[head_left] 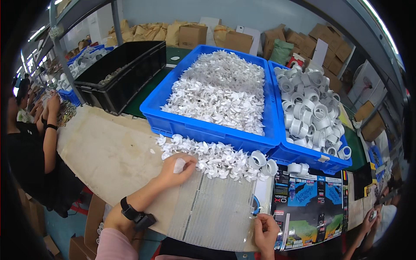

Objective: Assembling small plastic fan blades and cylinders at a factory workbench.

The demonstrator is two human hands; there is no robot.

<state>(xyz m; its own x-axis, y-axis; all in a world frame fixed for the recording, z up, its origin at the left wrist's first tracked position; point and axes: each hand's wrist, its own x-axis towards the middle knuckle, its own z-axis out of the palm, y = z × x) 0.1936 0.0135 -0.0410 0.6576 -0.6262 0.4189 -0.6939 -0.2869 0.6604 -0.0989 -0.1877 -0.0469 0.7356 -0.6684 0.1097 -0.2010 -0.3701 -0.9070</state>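
Observation:
My left hand [177, 171] is closed, its fingers curled at the near left edge of a loose pile of small white finned plastic pieces [216, 154]. A whitish patch [179, 165] shows against this hand; whether it is worn or held I cannot tell. Whatever the left fingertips grip is hidden. Lower right, my right hand [266, 234] has thumb and fingers pinched together beside a small blue curved thing [256, 203]; what the pinch holds is too small to make out. Between the hands lies a translucent sheet with rows of small ridges [212, 212].
Behind the pile stands a blue crate [208, 135] full of similar white pieces. Another blue crate [303, 156] holds white plastic rings; several rings [269, 167] sit outside it. A black bin [102, 93] stands left. Printed card [318, 208] lies right. Other people [30, 147] work on both sides.

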